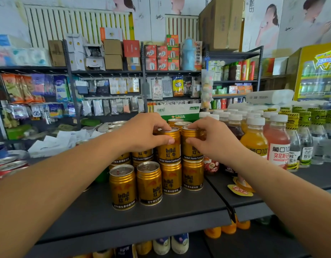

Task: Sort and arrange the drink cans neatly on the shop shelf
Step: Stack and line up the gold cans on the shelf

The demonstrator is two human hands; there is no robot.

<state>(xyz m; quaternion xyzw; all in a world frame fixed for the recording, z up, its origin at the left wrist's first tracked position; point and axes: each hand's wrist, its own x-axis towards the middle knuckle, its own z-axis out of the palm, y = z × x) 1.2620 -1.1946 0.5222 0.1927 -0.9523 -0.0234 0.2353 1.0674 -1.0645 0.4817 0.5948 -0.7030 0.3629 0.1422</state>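
Gold Red Bull cans stand in two tiers on the dark shelf (123,218). My left hand (144,132) grips the top of an upper-tier gold can (169,149), thumb on its front, fingers over the lid. My right hand (209,140) grips the neighbouring upper-tier gold can (191,151) the same way. Both held cans rest on lower cans (171,178). Two single front cans (123,187) stand at the lower left of the stack. More gold cans sit behind, partly hidden by my hands.
Red cans (6,167) lie at the left edge. Juice and water bottles (278,140) crowd the adjoining shelf on the right. A green-and-white box (177,111) stands behind the cans. Bottles (179,243) fill the shelf below. Racks of hanging goods line the back.
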